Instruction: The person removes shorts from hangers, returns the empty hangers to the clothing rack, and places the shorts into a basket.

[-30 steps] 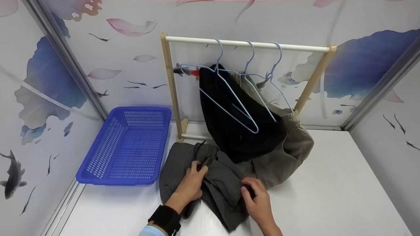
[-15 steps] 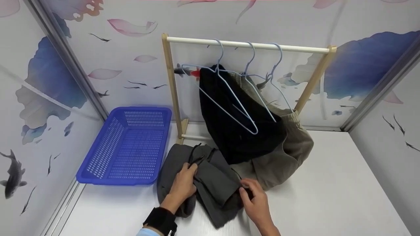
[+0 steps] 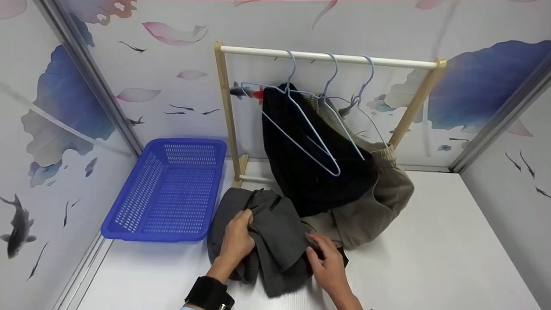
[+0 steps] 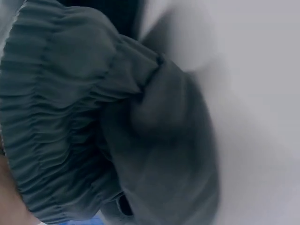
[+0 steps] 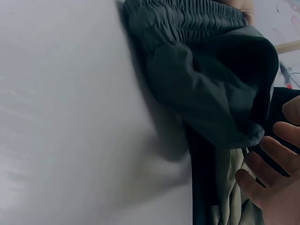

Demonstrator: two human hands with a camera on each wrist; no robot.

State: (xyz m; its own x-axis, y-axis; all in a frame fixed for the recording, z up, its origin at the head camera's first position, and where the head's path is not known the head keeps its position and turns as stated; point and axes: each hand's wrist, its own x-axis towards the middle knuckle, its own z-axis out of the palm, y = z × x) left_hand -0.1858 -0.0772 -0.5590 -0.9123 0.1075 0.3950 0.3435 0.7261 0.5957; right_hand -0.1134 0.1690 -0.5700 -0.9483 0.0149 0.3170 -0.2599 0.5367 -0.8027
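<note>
Beside the blue basket (image 3: 177, 199), the left hand (image 3: 236, 238) grips a dark grey garment (image 3: 277, 237), the right hand (image 3: 328, 260) loose-fingered by its edge.

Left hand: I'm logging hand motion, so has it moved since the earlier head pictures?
Yes. In the head view, the left hand, gripping the grey garment, has shifted leftward, closer to the blue basket, which has stayed put.

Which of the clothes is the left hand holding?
The dark grey garment, bunched in front of the clothes rack; the black garment and the beige garment both hang from the rack.
</note>
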